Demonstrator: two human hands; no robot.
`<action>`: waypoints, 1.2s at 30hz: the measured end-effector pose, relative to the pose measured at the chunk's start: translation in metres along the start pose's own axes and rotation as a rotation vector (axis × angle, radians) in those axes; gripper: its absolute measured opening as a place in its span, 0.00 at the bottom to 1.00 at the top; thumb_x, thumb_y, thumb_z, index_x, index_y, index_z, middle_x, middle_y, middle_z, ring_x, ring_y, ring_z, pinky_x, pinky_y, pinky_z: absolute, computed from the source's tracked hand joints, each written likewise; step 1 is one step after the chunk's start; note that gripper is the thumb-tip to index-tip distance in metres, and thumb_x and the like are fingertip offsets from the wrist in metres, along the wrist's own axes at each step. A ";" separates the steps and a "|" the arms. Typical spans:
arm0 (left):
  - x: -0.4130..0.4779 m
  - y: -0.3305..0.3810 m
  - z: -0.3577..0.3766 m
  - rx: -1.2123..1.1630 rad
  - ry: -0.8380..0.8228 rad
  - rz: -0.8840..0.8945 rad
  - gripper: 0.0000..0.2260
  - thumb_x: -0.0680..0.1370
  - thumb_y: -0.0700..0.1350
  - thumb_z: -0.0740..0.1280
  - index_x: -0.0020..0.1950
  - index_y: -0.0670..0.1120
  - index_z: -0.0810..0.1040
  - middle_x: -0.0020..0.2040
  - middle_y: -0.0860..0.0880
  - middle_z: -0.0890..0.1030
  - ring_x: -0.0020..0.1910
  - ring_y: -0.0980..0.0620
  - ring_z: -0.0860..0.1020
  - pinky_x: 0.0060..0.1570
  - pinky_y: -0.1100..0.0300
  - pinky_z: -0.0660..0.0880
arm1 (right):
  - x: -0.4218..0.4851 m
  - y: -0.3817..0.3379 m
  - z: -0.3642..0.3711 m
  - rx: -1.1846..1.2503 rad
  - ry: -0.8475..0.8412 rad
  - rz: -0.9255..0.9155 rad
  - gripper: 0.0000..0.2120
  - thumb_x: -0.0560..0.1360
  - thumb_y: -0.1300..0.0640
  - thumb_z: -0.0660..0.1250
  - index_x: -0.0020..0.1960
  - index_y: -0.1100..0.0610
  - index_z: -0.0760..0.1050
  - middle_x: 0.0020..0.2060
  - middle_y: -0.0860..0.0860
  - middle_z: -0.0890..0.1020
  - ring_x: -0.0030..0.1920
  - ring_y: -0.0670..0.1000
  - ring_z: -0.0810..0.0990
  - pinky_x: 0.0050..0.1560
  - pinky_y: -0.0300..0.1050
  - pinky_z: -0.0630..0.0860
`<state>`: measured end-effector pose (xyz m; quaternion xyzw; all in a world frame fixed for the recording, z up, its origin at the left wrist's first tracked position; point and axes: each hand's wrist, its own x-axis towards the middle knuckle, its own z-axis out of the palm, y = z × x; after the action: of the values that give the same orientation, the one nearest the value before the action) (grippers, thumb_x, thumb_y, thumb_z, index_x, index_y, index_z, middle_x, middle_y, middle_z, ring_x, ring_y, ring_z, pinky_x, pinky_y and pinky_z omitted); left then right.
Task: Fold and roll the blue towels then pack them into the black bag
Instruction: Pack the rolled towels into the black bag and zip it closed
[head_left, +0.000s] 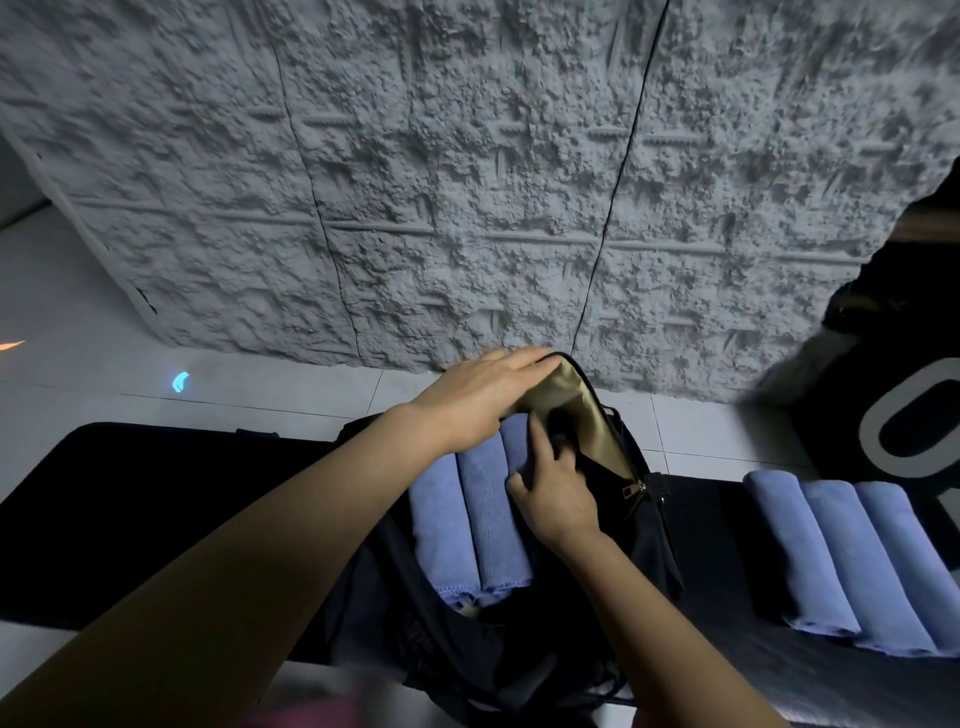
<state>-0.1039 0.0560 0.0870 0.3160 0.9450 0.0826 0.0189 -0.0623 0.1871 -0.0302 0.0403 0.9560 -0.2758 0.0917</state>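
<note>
Left hand (483, 400) is seen holding up the flap (582, 405) of the bag (657, 535), with the fingers hooked over its tan-lined edge. The bag is set on a dark mat (130, 509) laid over a tiled floor (78, 312).

Two packed rolls (467, 519) are shown side by side in the open bag, touching along their length. A third blue roll (515, 431) is partly covered just to their right. There the right hand (558, 499) is pressed in with its fingers spread, and nothing is plainly gripped. Three loose rolls (852, 561) are lined up on the mat well to the right of the bag, each touching the next.

The task is judged to be about half done. Every towel in view is already rolled, no flat one is seen, and roughly half are packed. What remains, it is judged, is for the third roll to be seated and the three loose rolls to be carried across and fitted in.

The packed rolls are laid with their long axes running away from the person toward the textured wall (467, 182), with their stitched ends nearest the camera. The loose rolls are set much the same way, though their far ends are tilted slightly leftward.
</note>
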 end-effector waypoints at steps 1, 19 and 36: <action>0.000 0.001 0.001 -0.019 0.001 0.004 0.42 0.68 0.22 0.53 0.77 0.53 0.51 0.77 0.55 0.53 0.70 0.47 0.61 0.59 0.54 0.69 | 0.000 0.000 0.001 0.039 -0.014 -0.016 0.38 0.75 0.48 0.61 0.76 0.41 0.42 0.71 0.61 0.61 0.62 0.67 0.71 0.58 0.55 0.72; -0.017 -0.008 -0.001 -0.054 0.039 0.005 0.40 0.70 0.24 0.56 0.73 0.60 0.62 0.77 0.60 0.49 0.71 0.48 0.59 0.56 0.55 0.68 | -0.062 0.004 -0.006 -0.308 -0.297 -0.596 0.46 0.65 0.27 0.62 0.72 0.31 0.36 0.73 0.42 0.28 0.70 0.63 0.24 0.69 0.71 0.42; -0.063 0.004 0.030 0.018 0.359 -0.041 0.29 0.67 0.30 0.61 0.67 0.47 0.72 0.76 0.51 0.59 0.71 0.49 0.59 0.68 0.52 0.64 | -0.070 0.000 -0.012 -0.439 -0.188 -0.346 0.53 0.61 0.21 0.43 0.76 0.49 0.32 0.75 0.56 0.34 0.75 0.63 0.36 0.74 0.59 0.45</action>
<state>-0.0485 0.0259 0.0574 0.2771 0.9401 0.1290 -0.1512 0.0042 0.1919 -0.0065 -0.1698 0.9728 -0.0764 0.1380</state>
